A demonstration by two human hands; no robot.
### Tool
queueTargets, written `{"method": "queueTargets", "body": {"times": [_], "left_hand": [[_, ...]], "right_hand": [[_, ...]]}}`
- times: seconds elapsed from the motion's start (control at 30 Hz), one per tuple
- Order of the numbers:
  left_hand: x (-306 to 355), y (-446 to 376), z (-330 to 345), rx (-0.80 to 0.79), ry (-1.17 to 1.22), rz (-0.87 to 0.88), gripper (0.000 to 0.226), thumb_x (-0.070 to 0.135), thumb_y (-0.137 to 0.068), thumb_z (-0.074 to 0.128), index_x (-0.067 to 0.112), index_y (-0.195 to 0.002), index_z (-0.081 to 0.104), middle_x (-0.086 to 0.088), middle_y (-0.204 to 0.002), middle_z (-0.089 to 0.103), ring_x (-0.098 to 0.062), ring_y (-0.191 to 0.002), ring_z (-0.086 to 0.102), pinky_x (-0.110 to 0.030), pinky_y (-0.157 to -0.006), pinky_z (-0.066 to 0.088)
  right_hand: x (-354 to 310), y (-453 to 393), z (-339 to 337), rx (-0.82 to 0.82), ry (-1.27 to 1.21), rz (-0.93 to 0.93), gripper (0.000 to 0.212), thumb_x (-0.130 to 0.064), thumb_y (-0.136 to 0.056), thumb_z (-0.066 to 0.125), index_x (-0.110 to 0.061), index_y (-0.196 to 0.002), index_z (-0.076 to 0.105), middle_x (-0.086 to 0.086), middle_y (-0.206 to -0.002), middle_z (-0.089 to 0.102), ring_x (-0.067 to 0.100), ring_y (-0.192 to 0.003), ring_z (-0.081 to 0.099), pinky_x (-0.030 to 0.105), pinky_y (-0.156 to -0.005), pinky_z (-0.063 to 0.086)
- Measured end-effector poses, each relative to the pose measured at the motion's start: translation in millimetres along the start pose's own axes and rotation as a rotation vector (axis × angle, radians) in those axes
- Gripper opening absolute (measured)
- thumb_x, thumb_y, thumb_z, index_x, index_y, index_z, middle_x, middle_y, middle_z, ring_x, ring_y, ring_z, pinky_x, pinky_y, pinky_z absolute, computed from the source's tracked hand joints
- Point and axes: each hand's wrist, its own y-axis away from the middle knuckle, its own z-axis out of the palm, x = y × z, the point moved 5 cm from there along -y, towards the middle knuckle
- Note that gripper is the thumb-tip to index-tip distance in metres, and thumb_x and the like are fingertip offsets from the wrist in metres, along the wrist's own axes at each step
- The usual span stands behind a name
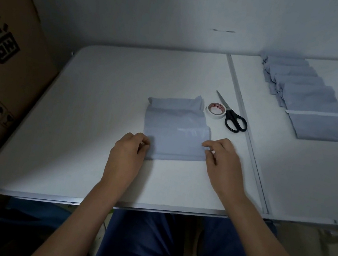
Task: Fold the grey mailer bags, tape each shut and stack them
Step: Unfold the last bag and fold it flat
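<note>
- Carton [11, 41], left side: big black Chinese characters. Only "调" reads fully; the one above it is cut off by the frame edge.
- Under these, a row of small print, too blurred to read.
- Carton, lower part: 2 handling signs in boxes, an umbrella (keep dry) and a glass (fragile).
- Tape roll [215, 110]: red print on the inner core, not legible.

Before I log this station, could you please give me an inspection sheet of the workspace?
Surface: white folding table, seam right of centre.
Job's things: grey mailer bag part-folded; overlapping row of bags at right; tape roll beside scissors.
Clutter: nothing seen.
Hands: left hand and right hand pinch the bag's near corners.
Cables: nothing seen.
Surroundings: cardboard box left, white walls behind.
</note>
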Motion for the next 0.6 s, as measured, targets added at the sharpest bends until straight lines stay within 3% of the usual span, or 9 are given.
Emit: {"method": "queueTargets", "body": {"times": [0.07, 0.2, 0.27, 0.37, 0.43, 0.5, 0.6], "left_hand": [[-1, 1, 1, 0.002, -0.081, 0.046, 0.010, 0.013, -0.095, 0.056, 0.013, -0.100, 0.065, -0.003, -0.092, 0.052, -0.022, -0.076, 0.054, -0.033, -0.067, 0.047], [6, 2, 5, -0.020, -0.263, 0.351, 0.026, 0.012, -0.094, 0.048, 0.018, -0.117, 0.060, -0.002, -0.126, 0.049, -0.023, -0.114, 0.047, -0.027, -0.095, 0.029], [8, 2, 9, -0.091, -0.297, 0.500, 0.038, 0.009, -0.090, 0.048, 0.015, -0.126, 0.060, -0.005, -0.135, 0.054, -0.026, -0.122, 0.051, -0.029, -0.105, 0.031], [-2, 0, 15, -0.228, -0.245, 0.446, 0.051, 0.000, -0.091, 0.054, 0.016, -0.140, 0.052, -0.003, -0.145, 0.049, -0.022, -0.130, 0.047, -0.029, -0.111, 0.031], [-5, -1, 14, -0.200, -0.198, 0.468, 0.042, 0.011, -0.097, 0.054, 0.017, -0.139, 0.054, -0.003, -0.143, 0.051, -0.021, -0.129, 0.048, -0.033, -0.109, 0.039], [-5, -2, 14, -0.196, -0.153, 0.478, 0.039, 0.028, -0.101, 0.045, 0.016, -0.135, 0.057, -0.002, -0.140, 0.054, -0.020, -0.125, 0.051, -0.032, -0.106, 0.042], [-7, -6, 16, -0.234, -0.131, 0.463, 0.047, 0.039, -0.099, 0.038, 0.017, -0.134, 0.058, -0.001, -0.140, 0.053, -0.019, -0.126, 0.049, -0.025, -0.106, 0.035]], "right_hand": [[0, 0, -1, 0.004, -0.004, 0.011, 0.025, -0.005, -0.095, 0.052, -0.015, -0.112, 0.066, -0.008, -0.105, 0.050, 0.002, -0.074, 0.052, 0.003, -0.065, 0.036], [0, 1, -2, 0.010, 0.001, 0.004, 0.024, -0.005, -0.095, 0.052, -0.017, -0.110, 0.066, -0.009, -0.104, 0.047, 0.000, -0.068, 0.050, 0.004, -0.060, 0.037], [-1, 0, -2, 0.014, 0.008, -0.005, 0.022, -0.005, -0.095, 0.052, -0.017, -0.108, 0.066, -0.010, -0.104, 0.047, -0.002, -0.068, 0.049, 0.005, -0.060, 0.037], [2, 1, 0, 0.010, 0.026, -0.003, 0.021, -0.005, -0.095, 0.051, -0.016, -0.104, 0.066, -0.010, -0.103, 0.047, -0.001, -0.067, 0.049, 0.005, -0.059, 0.035], [3, 1, 0, 0.014, 0.046, -0.007, 0.022, -0.003, -0.094, 0.052, -0.016, -0.103, 0.067, -0.009, -0.102, 0.049, 0.002, -0.071, 0.048, 0.008, -0.061, 0.036], [-6, 1, 0, 0.051, 0.082, -0.093, 0.024, 0.001, -0.090, 0.055, -0.016, -0.101, 0.069, -0.006, -0.102, 0.056, 0.010, -0.087, 0.051, 0.020, -0.072, 0.045], [-45, 11, 13, 0.028, 0.148, -0.343, 0.024, -0.005, -0.085, 0.057, -0.014, -0.101, 0.073, -0.001, -0.103, 0.069, 0.023, -0.097, 0.060, 0.036, -0.088, 0.047]]}}
